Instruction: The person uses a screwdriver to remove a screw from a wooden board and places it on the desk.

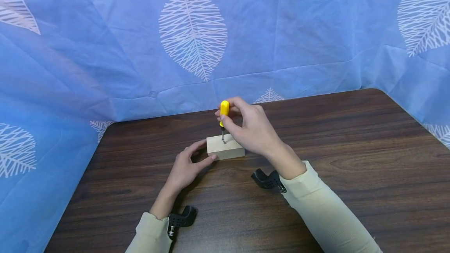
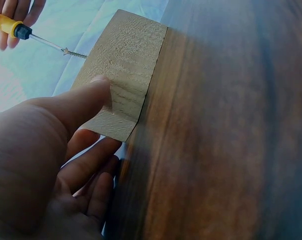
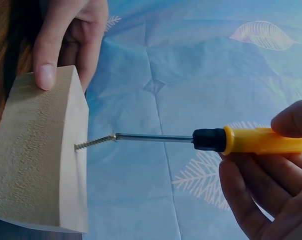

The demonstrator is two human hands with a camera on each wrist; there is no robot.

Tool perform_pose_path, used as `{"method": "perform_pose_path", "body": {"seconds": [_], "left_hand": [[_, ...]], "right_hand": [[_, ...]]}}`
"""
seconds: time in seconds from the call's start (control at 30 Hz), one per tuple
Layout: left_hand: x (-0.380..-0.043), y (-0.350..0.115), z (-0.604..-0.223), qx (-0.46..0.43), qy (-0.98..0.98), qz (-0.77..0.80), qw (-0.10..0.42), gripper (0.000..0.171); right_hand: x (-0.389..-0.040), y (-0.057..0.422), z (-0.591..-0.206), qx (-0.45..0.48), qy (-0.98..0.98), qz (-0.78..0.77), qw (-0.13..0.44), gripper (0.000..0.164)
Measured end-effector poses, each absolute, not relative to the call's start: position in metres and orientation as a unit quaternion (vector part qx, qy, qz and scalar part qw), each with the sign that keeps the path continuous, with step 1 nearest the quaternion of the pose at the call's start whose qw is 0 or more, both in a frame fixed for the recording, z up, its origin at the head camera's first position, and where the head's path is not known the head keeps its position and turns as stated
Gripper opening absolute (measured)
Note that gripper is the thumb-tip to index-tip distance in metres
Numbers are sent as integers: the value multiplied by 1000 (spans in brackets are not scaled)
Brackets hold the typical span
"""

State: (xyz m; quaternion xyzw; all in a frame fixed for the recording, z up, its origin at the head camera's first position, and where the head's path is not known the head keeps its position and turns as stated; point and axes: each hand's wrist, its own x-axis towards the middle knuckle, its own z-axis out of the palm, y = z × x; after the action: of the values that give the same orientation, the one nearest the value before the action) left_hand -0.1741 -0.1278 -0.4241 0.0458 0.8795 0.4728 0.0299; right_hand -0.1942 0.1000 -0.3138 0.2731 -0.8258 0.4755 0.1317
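A pale wooden block (image 1: 226,154) lies on the table, and a screw (image 3: 95,143) stands partly sunk in its top face, leaning slightly. My left hand (image 1: 184,167) grips the block's left end, thumb on the near side and fingers behind, as the left wrist view (image 2: 125,60) also shows. Above the block, my right hand (image 1: 251,128) holds a screwdriver (image 1: 224,109) by its yellow handle between thumb and fingers. The screwdriver's metal shaft (image 3: 153,137) points down, its tip meeting the screw head at a slight angle.
The dark wood-grain table (image 1: 334,159) extends around the block on all sides. A blue cloth (image 1: 299,30) with white leaf prints hangs behind the table's far edge and along both sides. Black wrist mounts (image 1: 183,217) stick out from both sleeves.
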Motion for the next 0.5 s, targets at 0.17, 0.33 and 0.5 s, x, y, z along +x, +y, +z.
{"method": "perform_pose_path", "body": {"seconds": [0.17, 0.33, 0.5], "left_hand": [[-174, -128, -424, 48, 879, 474, 31, 64], [-174, -129, -424, 50, 878, 475, 33, 64], [-174, -129, -424, 49, 877, 476, 34, 63]], "right_hand": [[-195, 97, -316, 257, -826, 481, 139, 16], [-196, 96, -318, 239, -835, 470, 158, 12], [-198, 95, -318, 243, -831, 472, 167, 14]]}}
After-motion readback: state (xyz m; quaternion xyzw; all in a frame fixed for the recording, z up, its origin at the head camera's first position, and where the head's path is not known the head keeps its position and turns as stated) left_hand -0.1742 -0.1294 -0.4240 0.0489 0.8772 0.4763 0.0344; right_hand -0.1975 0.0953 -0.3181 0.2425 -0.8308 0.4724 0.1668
